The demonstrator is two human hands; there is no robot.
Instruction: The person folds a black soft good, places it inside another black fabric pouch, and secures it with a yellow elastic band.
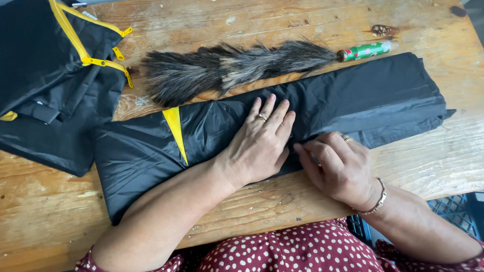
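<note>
- The long black nylon fabric piece with a yellow wedge-shaped panel (358,97) lies folded into a narrow band across the worn wooden plank surface (41,212), running from the lower left up toward the right edge.
- The left hand (258,146) lies flat on the middle of the band, fingers spread and straight, palm pressing down; its grip is fully open and closes on nothing, it only pins the cloth. A ring shows on one finger.
- The right hand (337,167) sits just beside it at the near edge of the band, fingers curled; its grip looks pinched onto the fabric's lower fold, though the fingertips are partly hidden, so how much cloth it has I cannot tell for certain.
- To do this fold well, in my judgement, the flat hand should keep firm, even pressure so the slippery layers do not slide, while the pinching hand draws the edge straight and level with the band's long side, smoothing creases outward.
- A risk, as I judge it: the nylon bunches near the yellow panel, where wrinkles already show.
- A black fabric bag with a yellow zipper (46,57) lies at the upper left, unzipped and slack; its inside is dark and I cannot see anything in it.
- A grey-and-black feather duster with a green patterned handle (234,66) lies just beyond the band, touching its far edge.
</note>
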